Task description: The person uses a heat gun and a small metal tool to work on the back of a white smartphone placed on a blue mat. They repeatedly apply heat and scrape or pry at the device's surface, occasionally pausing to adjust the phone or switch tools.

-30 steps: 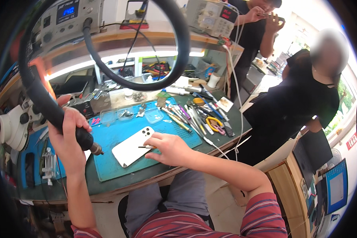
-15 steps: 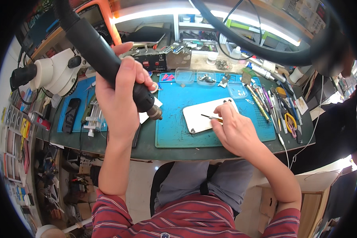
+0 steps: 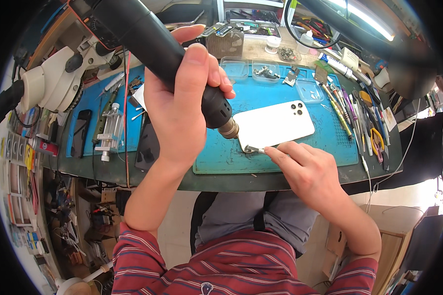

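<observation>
Seemingly tweezers (image 3: 255, 149) at white phone (image 3: 275, 125)

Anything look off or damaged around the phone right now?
Nothing stands out. The white phone lies face down and flat on the blue mat; the left hand aims the hot-air handle's nozzle at its lower corner, where the right hand works a thin tool.

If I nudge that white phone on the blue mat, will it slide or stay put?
The white phone lies flat with its glossy back up, so it looks stiff and slippery to grip. It probably won't tip. The blue mat likely resists sliding, and the right hand touches its near edge.
</observation>
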`<state>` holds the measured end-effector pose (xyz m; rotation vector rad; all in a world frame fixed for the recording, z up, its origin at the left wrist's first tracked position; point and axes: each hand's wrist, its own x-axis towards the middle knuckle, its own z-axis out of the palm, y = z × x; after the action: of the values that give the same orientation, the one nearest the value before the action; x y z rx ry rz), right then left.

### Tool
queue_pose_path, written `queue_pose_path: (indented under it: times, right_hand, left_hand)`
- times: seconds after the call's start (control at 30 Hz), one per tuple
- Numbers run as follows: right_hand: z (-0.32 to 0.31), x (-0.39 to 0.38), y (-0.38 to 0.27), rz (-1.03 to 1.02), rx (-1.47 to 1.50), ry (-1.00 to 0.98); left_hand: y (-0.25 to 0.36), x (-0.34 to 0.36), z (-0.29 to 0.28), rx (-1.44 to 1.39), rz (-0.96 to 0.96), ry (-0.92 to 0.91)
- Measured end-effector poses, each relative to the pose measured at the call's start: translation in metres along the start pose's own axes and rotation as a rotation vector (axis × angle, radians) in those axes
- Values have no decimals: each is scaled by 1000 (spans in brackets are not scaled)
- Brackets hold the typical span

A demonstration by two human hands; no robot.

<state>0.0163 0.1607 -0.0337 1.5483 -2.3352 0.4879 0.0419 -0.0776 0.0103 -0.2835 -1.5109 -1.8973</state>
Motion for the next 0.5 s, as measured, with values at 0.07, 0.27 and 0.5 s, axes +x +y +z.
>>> queue_pose_path:
  times: [0.07, 0.27, 0.5]
  right_hand:
    - [1, 0, 1, 1, 8, -8]
    - [1, 2, -1, 11, 5, -28]
    - [-2, 6, -4, 20, -8, -69]
  left_hand:
    - [-3, -1, 1, 15, 0, -3]
    - [-8, -1, 4, -114, 10, 36]
    - [-11, -3, 4, 34, -12, -17]
